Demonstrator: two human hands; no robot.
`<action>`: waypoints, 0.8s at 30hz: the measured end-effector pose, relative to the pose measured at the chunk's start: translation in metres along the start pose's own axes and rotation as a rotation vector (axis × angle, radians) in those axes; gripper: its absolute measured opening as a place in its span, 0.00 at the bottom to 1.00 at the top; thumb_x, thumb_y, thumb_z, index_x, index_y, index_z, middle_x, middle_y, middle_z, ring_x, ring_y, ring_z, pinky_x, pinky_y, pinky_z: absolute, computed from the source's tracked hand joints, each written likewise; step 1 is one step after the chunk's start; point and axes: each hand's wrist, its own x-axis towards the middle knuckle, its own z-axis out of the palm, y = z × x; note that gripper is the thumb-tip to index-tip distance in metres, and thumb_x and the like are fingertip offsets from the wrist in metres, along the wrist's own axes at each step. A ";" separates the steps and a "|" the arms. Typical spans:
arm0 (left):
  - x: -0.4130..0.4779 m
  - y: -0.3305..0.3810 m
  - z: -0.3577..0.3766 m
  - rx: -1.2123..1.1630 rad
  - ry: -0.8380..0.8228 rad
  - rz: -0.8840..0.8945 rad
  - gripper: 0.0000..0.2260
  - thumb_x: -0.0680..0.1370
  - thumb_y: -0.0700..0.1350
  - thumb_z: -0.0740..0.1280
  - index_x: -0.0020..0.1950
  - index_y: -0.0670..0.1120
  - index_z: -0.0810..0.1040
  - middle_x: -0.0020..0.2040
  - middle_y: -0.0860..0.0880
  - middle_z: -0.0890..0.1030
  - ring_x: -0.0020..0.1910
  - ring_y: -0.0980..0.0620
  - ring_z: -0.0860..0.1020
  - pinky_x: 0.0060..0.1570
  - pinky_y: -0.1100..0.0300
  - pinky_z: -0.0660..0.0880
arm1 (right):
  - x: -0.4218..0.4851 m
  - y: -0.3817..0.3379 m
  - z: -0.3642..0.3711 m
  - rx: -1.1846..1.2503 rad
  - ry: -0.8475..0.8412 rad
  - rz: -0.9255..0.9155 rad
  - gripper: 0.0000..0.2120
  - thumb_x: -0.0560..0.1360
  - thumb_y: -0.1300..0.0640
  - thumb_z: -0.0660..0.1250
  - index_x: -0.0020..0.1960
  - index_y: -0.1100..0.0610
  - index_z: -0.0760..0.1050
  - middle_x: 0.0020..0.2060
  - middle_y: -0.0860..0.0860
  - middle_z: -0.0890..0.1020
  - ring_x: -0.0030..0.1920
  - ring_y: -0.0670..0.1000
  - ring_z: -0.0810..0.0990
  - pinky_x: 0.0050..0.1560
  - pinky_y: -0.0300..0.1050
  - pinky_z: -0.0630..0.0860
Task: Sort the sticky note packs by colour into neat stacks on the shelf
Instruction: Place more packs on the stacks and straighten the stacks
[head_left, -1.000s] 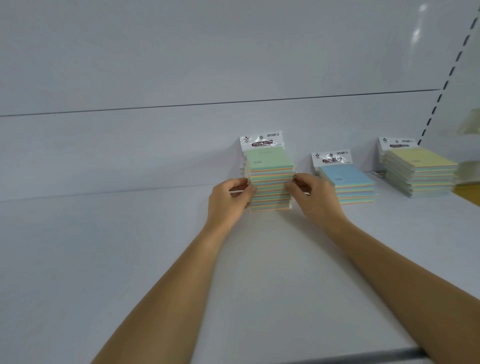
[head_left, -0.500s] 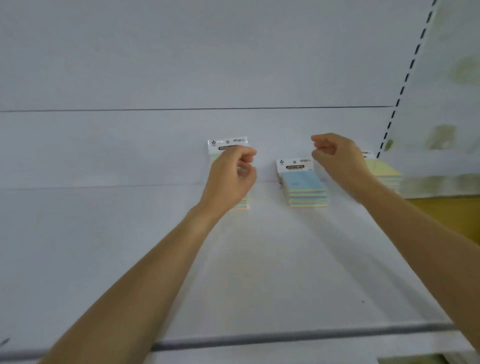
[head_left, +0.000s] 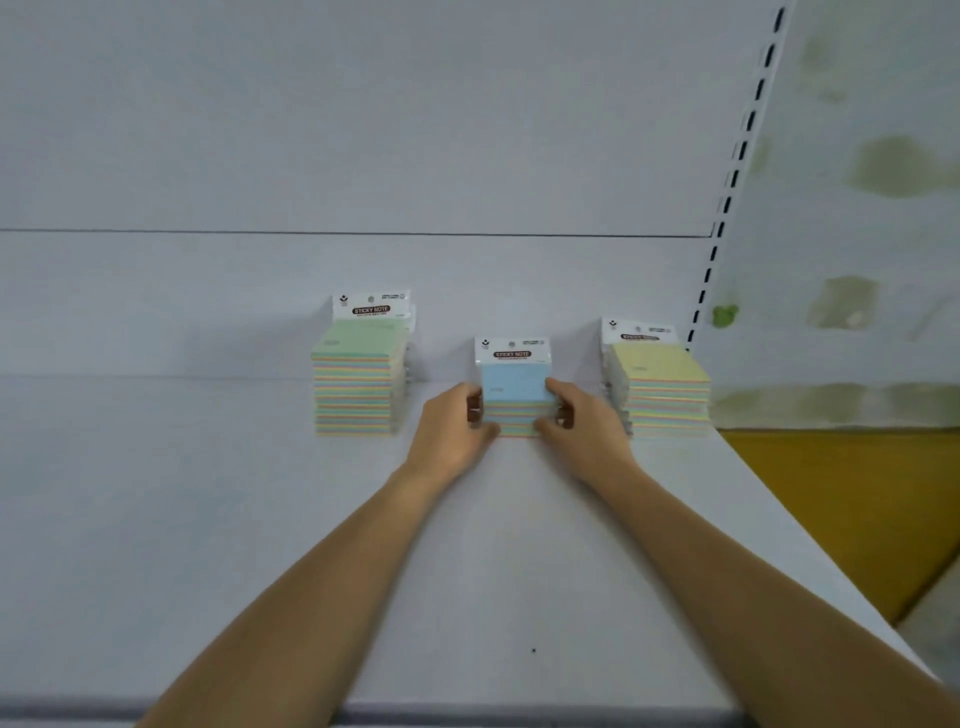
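Three stacks of sticky note packs stand along the back of the white shelf (head_left: 260, 519). A tall green-topped stack (head_left: 358, 374) is on the left, a shorter blue-topped stack (head_left: 514, 382) in the middle, and a yellow-topped stack (head_left: 662, 384) on the right. My left hand (head_left: 454, 431) presses against the left side of the blue-topped stack and my right hand (head_left: 582, 426) against its right side, fingers curled around its lower packs. The stack rests on the shelf between both hands.
The white back panel rises behind the stacks, with a slotted upright (head_left: 727, 208) at the right. The shelf ends just right of the yellow-topped stack, over an orange-brown floor (head_left: 857, 519). The shelf's front edge (head_left: 467, 714) runs along the bottom.
Both hands left the green-topped stack, rose in the air, then came down on either side of the blue-topped stack. The camera view shifted right and back.
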 end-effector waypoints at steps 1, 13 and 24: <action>0.000 -0.001 0.001 -0.011 0.019 0.008 0.17 0.70 0.35 0.71 0.59 0.37 0.76 0.57 0.41 0.81 0.54 0.45 0.80 0.45 0.72 0.67 | 0.001 0.001 0.000 -0.013 -0.012 -0.008 0.25 0.74 0.62 0.64 0.70 0.58 0.65 0.62 0.57 0.77 0.58 0.54 0.78 0.53 0.34 0.65; 0.001 0.001 0.000 -0.095 0.034 -0.050 0.14 0.71 0.41 0.71 0.56 0.41 0.79 0.51 0.50 0.81 0.47 0.54 0.79 0.44 0.72 0.68 | -0.003 0.002 0.002 -0.056 -0.019 -0.032 0.25 0.72 0.65 0.63 0.69 0.60 0.67 0.61 0.63 0.76 0.60 0.60 0.75 0.61 0.47 0.70; 0.001 0.000 -0.004 -0.133 -0.006 -0.066 0.19 0.69 0.36 0.72 0.59 0.39 0.76 0.55 0.44 0.81 0.45 0.54 0.76 0.35 0.82 0.68 | -0.004 0.001 0.002 -0.002 0.050 0.002 0.21 0.73 0.63 0.64 0.66 0.58 0.71 0.59 0.59 0.75 0.56 0.56 0.77 0.59 0.39 0.70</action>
